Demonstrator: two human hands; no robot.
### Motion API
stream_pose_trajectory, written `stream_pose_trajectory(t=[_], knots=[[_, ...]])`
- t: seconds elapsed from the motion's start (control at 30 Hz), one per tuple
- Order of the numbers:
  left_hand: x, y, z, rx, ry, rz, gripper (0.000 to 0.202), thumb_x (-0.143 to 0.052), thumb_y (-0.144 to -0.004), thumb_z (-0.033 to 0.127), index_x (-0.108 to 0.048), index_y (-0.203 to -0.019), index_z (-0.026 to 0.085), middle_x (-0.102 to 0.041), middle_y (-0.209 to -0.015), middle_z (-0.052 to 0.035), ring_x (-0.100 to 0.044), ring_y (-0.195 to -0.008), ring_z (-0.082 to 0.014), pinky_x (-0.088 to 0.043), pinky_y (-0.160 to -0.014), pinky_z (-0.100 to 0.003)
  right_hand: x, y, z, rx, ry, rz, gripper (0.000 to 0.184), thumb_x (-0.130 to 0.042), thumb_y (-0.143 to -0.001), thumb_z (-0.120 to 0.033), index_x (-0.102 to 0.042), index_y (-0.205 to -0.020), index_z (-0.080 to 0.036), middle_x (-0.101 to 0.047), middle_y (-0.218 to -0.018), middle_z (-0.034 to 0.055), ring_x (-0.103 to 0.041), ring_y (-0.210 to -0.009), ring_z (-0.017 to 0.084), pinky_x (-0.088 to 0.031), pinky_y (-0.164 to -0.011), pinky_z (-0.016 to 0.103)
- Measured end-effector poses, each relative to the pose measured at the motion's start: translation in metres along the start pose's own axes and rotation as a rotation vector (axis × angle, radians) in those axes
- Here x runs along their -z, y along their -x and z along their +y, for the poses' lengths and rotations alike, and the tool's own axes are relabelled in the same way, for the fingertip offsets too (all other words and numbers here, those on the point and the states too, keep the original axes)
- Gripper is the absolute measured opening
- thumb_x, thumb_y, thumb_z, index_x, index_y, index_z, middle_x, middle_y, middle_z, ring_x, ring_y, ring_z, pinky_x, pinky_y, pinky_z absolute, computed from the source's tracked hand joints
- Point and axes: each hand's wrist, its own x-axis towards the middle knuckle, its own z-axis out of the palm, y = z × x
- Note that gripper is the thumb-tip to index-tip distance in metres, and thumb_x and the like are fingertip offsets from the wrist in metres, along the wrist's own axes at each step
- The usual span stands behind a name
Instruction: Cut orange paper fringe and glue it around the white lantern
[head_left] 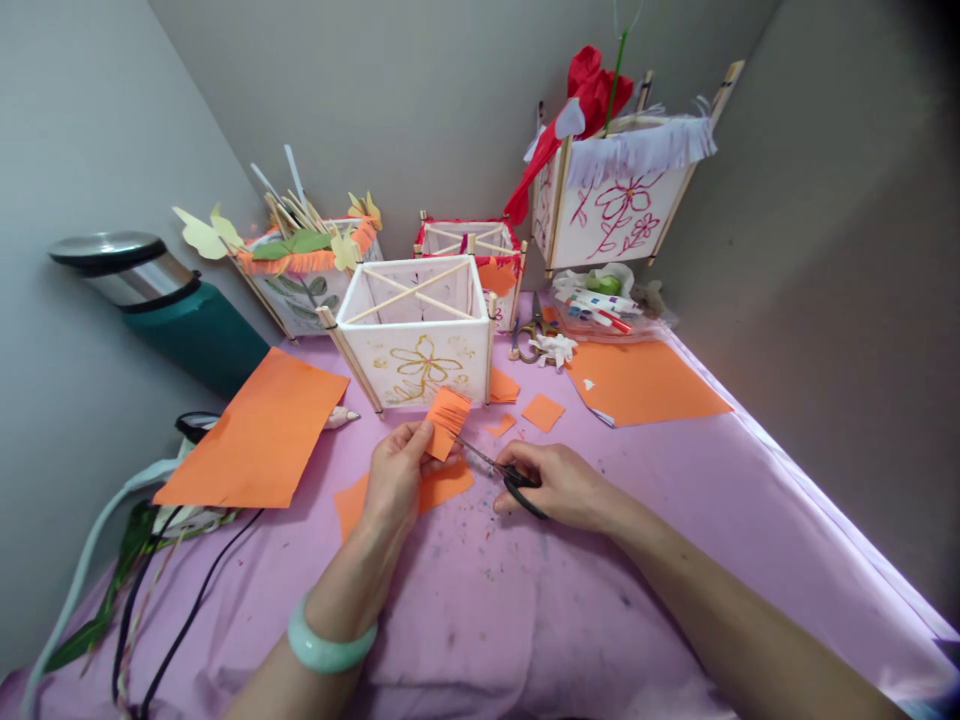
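My left hand (395, 475) pinches a small folded piece of orange paper (447, 421) whose upper edge is cut into a fringe. My right hand (559, 485) grips black-handled scissors (504, 473), and the blades point left into the orange piece. Both hands hover just above the purple tablecloth (480, 600). A pale green bangle (330, 648) sits on my left wrist. Right behind the paper stands a white square lantern (415, 335) with a yellow flower drawn on it.
Large orange sheets lie at left (259, 432) and right (641, 383), with small scraps (541, 411) between. More lanterns stand at the back: orange-trimmed (304, 265), red-trimmed (472, 245), and a tall fringed one (619, 195). Markers (600, 305), spare scissors (529, 335), a metal-lidded bin (161, 300) and cords (172, 610) surround.
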Motion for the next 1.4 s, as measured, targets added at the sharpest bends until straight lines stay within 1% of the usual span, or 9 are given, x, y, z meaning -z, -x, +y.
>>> stream_pose_trajectory(t=[0.23,0.4,0.57,0.7,0.87,1.03,1.13,1.3,1.4], knots=[[-0.0028,0.0024,-0.0005,0.016,-0.022,-0.050,0.027,-0.072,-0.070,0.037,-0.064,-0.075,0.012,-0.067,-0.065,-0.0032,-0.062,-0.059,-0.0140,-0.055,-0.061,-0.028,-0.0011,-0.0007,-0.0007,0.003,0.030,0.015,0.033,-0.069,-0.072,-0.050,-0.062,-0.087,-0.022,-0.054,-0.065,-0.0051,-0.046,-0.058,0.010,-0.027,-0.053,0.020],[-0.0029,0.0023,-0.0017,0.018,-0.025,-0.041,0.030,-0.074,-0.067,0.039,-0.064,-0.073,0.012,-0.067,-0.065,-0.0032,-0.062,-0.057,-0.0138,-0.054,-0.062,-0.028,-0.0018,-0.0011,-0.0004,0.014,0.030,0.021,0.033,-0.072,-0.070,-0.049,-0.062,-0.086,-0.022,-0.053,-0.065,-0.0052,-0.046,-0.058,0.010,-0.027,-0.053,0.020],[-0.0023,0.0024,-0.0022,0.016,-0.032,-0.051,0.030,-0.073,-0.069,0.039,-0.065,-0.075,0.011,-0.068,-0.066,-0.0039,-0.062,-0.059,-0.0135,-0.054,-0.063,-0.028,-0.0028,-0.0011,-0.0003,0.013,0.049,0.032,0.031,-0.073,-0.071,-0.046,-0.061,-0.084,-0.021,-0.052,-0.063,-0.0060,-0.045,-0.058,0.010,-0.028,-0.053,0.020],[-0.0027,0.0031,-0.0015,0.023,-0.026,-0.034,0.031,-0.074,-0.068,0.038,-0.064,-0.076,0.011,-0.068,-0.067,-0.0040,-0.064,-0.060,-0.0146,-0.056,-0.063,-0.029,-0.0039,-0.0013,0.0006,0.018,0.072,0.052,0.031,-0.073,-0.070,-0.046,-0.061,-0.084,-0.021,-0.052,-0.063,-0.0060,-0.044,-0.058,0.009,-0.027,-0.054,0.020],[-0.0022,0.0033,-0.0010,0.062,-0.042,-0.056,0.033,-0.073,-0.069,0.039,-0.063,-0.082,0.010,-0.070,-0.070,-0.0063,-0.067,-0.064,-0.0163,-0.056,-0.064,-0.028,-0.0055,-0.0024,0.0017,0.018,0.082,0.066,0.028,-0.071,-0.073,-0.044,-0.062,-0.086,-0.021,-0.053,-0.063,-0.0055,-0.045,-0.058,0.010,-0.028,-0.053,0.020],[0.0003,0.0013,-0.0032,0.071,-0.054,-0.057,0.032,-0.074,-0.068,0.039,-0.061,-0.078,0.011,-0.071,-0.071,-0.0075,-0.069,-0.066,-0.0172,-0.057,-0.064,-0.027,-0.0060,-0.0029,0.0020,0.011,0.078,0.075,0.028,-0.074,-0.070,-0.043,-0.062,-0.084,-0.021,-0.053,-0.062,-0.0058,-0.045,-0.057,0.009,-0.028,-0.053,0.019],[0.0004,0.0009,-0.0042,0.071,-0.064,-0.072,0.033,-0.073,-0.069,0.040,-0.062,-0.080,0.010,-0.071,-0.073,-0.0079,-0.069,-0.068,-0.0177,-0.057,-0.063,-0.027,-0.0064,-0.0023,0.0024,0.007,0.077,0.080,0.029,-0.074,-0.069,-0.043,-0.062,-0.085,-0.022,-0.054,-0.063,-0.0058,-0.046,-0.057,0.009,-0.028,-0.053,0.019],[-0.0015,0.0020,-0.0047,0.070,-0.072,-0.093,0.033,-0.072,-0.070,0.040,-0.064,-0.081,0.009,-0.071,-0.072,-0.0082,-0.068,-0.065,-0.0167,-0.057,-0.060,-0.025,-0.0063,-0.0016,0.0018,0.017,0.091,0.081,0.027,-0.071,-0.072,-0.044,-0.062,-0.085,-0.021,-0.054,-0.063,-0.0057,-0.046,-0.057,0.009,-0.028,-0.053,0.019],[-0.0027,0.0025,-0.0044,0.065,-0.070,-0.096,0.032,-0.072,-0.070,0.039,-0.065,-0.081,0.009,-0.071,-0.070,-0.0077,-0.067,-0.064,-0.0162,-0.057,-0.060,-0.025,-0.0061,-0.0021,0.0012,0.020,0.096,0.088,0.027,-0.072,-0.071,-0.043,-0.062,-0.084,-0.021,-0.053,-0.062,-0.0060,-0.045,-0.056,0.009,-0.028,-0.053,0.019]])
